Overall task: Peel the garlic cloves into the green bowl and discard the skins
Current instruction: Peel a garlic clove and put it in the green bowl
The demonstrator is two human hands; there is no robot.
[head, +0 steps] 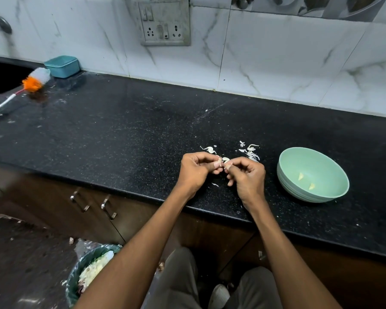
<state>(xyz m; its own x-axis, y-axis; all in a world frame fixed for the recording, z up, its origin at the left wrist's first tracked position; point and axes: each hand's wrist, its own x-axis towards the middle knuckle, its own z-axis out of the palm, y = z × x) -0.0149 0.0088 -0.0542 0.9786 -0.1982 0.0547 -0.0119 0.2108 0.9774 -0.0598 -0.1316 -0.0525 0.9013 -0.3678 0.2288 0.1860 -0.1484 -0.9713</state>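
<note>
Honestly, your two hands (pixel 223 169) are pinched together on a small pale garlic clove (pixel 222 162); its papery skin probably tears easily, so pick at the tip.

Mint-green bowl (pixel 294 161), speckled black counter (pixel 120 134), white grey-veined marble wall (pixel 276 63)

Dim, cool indoor light; soft sheen on the black tabletop (pixel 125 130); wide-angle bending and blur toward the edges.
</note>
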